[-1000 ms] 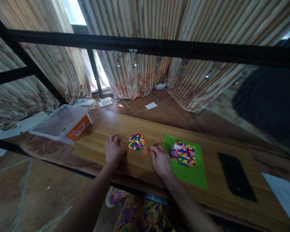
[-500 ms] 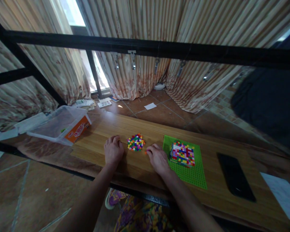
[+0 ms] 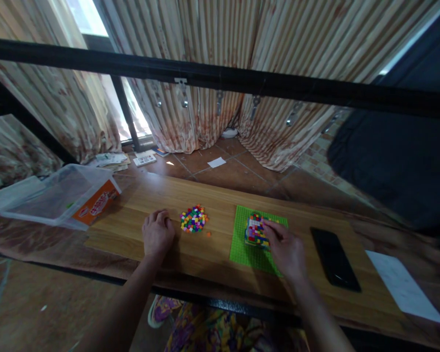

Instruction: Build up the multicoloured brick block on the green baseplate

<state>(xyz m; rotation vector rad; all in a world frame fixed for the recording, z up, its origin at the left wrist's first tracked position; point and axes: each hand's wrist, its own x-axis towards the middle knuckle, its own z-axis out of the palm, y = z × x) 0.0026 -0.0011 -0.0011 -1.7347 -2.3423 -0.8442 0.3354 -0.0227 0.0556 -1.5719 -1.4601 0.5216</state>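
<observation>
Below centre, one block (image 3: 254,235) under the right hand (image 3: 288,248), pinching one pink brick (image 3: 263,221)
One brick pile (image 3: 193,220) beside left hand (image 3: 158,234), grip unclear.

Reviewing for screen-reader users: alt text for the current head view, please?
A person's right hand has its fingers at a multicoloured brick block on a green baseplate, while the left hand rests on a wooden board beside a pile of loose bricks. A flat black slab lies right of the baseplate.
</observation>
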